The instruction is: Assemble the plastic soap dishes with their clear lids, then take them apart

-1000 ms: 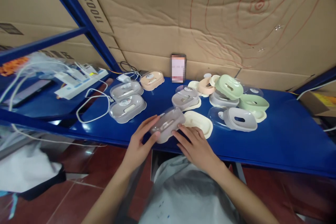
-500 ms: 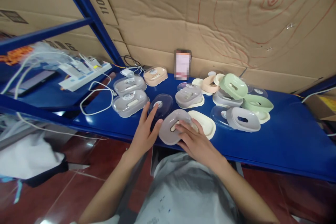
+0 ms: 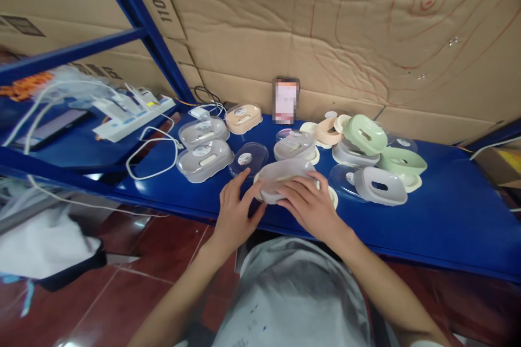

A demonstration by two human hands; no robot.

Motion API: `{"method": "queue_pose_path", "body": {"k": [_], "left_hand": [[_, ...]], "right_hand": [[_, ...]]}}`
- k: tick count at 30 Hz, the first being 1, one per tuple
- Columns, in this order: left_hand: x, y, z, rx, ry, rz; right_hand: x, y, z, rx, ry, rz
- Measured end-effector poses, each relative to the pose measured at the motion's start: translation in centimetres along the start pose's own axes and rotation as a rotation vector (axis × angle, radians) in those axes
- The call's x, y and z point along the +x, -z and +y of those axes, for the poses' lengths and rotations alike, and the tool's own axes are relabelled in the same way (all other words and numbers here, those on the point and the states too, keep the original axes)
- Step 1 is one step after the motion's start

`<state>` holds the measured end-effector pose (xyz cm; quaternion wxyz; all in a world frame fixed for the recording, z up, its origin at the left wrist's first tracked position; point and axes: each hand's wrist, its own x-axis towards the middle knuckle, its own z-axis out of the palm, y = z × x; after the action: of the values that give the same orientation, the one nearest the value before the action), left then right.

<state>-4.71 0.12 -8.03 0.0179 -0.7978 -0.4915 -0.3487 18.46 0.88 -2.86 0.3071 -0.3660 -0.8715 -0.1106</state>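
Tilted up above the table's front edge is a grey oval plastic soap box [image 3: 271, 181]. My right hand [image 3: 311, 203] lies over its right end, fingers closed on it and partly hiding its middle. At the left end, my left hand [image 3: 236, 206] touches the rim with curved fingers and thumb. A cream oval tray [image 3: 334, 197] shows partly behind my right hand. Just beyond my left fingertips rests a clear lid [image 3: 249, 159] with a round sticker.
Lidded grey boxes [image 3: 204, 161] and a peach one [image 3: 244, 119] stand left. To the right are green boxes [image 3: 402, 161], a grey box [image 3: 380, 186] and a clear lid [image 3: 342, 181]. A phone [image 3: 286, 100] leans on the cardboard; a white cable [image 3: 150, 176] loops left.
The grey soap box has tipped from facing me to a more edge-on tilt and risen slightly. My left hand has moved right, from beside the clear lid to the box's left end.
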Motion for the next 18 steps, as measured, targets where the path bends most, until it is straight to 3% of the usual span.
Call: {"method": "queue_pose_path", "body": {"k": [4, 7, 12, 15, 18], "left_hand": [[0.2, 0.0, 0.1, -0.009, -0.034, -0.019], [1.0, -0.2, 0.0, 0.023, -0.048, -0.041], [3.3, -0.6, -0.1, 0.148, 0.046, -0.024], [4.3, 0.2, -0.8, 0.161, 0.079, -0.016], [4.8, 1.9, -3.1, 0.208, 0.172, 0.057]], "right_hand": [[-2.6, 1.3, 0.6, -0.034, -0.098, 0.080], [-4.3, 1.5, 2.1, -0.095, -0.185, 0.033], [-5.6, 1.4, 3.0, -0.188, -0.292, -0.007], [-6.0, 1.3, 1.9, -0.133, -0.227, -0.035], [-6.3, 1.1, 0.7, -0.074, -0.125, -0.142]]}}
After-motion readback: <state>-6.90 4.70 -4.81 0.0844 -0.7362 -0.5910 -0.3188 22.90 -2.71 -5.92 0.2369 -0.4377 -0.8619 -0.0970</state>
